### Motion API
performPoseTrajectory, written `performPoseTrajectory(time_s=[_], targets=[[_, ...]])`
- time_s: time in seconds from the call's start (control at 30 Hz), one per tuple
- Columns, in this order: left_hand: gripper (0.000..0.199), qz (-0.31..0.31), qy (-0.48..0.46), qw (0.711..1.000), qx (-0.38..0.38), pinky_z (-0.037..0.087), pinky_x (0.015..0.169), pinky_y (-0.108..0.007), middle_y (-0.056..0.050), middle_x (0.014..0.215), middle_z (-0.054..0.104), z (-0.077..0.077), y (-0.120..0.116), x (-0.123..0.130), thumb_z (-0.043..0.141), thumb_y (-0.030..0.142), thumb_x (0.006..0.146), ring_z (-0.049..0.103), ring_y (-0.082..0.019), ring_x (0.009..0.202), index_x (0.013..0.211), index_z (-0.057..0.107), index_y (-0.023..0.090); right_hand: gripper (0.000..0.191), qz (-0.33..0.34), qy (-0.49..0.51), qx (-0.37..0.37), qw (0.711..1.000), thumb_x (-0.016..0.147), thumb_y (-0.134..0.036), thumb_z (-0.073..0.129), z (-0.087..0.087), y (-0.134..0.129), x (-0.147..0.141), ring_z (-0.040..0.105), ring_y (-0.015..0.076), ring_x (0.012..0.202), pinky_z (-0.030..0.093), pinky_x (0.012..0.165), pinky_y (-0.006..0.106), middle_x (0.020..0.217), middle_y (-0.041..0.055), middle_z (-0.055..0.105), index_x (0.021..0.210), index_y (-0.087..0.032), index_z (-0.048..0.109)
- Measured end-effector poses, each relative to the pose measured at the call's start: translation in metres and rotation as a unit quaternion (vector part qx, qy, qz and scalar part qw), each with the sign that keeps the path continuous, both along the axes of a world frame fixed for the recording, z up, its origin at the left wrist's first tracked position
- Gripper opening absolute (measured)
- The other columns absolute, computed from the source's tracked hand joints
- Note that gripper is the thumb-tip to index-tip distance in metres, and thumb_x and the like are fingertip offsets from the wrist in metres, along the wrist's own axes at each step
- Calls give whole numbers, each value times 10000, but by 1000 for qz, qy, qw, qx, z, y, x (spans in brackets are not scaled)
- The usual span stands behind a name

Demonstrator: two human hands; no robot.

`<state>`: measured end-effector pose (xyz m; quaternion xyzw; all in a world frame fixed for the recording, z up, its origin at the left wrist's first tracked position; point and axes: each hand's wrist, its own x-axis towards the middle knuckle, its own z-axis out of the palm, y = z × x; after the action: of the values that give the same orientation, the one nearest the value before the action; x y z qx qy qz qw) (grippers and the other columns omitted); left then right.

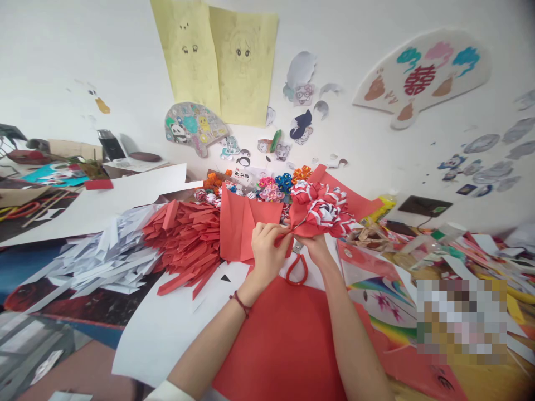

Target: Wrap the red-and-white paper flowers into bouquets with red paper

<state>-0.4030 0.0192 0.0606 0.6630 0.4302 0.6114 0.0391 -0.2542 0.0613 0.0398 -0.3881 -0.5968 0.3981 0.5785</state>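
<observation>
A bouquet of red-and-white paper flowers (328, 211), wrapped in red paper, is held tilted at the centre. My right hand (315, 248) grips its gathered base from below, fingers partly hidden by the wrap. At the narrow end, my left hand (267, 245) is closed in a pinch. A thin dark strand (300, 223) crosses the wrap there; whether the fingers hold it or just the paper is unclear. Behind my left hand stands folded red paper (238, 228). Scissors with red handles (297, 273) lie beneath the hands, beside a large red sheet (284, 340).
Piles of folded red strips (188, 234) and white strips (108, 250) lie to the left. Finished paper flowers (271, 189) stand along the wall. Paper scraps and a yellow bottle (382, 206) crowd the right side. A white sheet (154, 334) reaches the front edge.
</observation>
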Motion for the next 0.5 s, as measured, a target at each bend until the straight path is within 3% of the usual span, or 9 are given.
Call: performPoseTrajectory(time_s=[0.1,0.3,0.5], targets=[[78,2,-26,1000,-5,386,733,-312,-26,806,665,1,0,0,615,242,837,501,-163,776,797,664,197,292,-8,38,3,999,630,-298,761,2,0,-4,637,248,967,469,924,401,949,21,716,904,-235,684],[87,8,-60,998,16,400,711,-289,-26,775,653,-2,-1,1,620,234,834,505,-155,770,772,653,183,285,43,136,34,989,608,-228,793,18,-8,-10,653,204,845,500,871,371,891,17,702,862,-219,665],[65,49,-42,997,47,396,708,-288,-30,774,642,-9,3,2,611,218,833,494,-158,768,785,632,179,396,89,143,27,985,603,-231,806,27,-15,-13,642,200,937,493,915,374,1005,20,679,962,-246,639]])
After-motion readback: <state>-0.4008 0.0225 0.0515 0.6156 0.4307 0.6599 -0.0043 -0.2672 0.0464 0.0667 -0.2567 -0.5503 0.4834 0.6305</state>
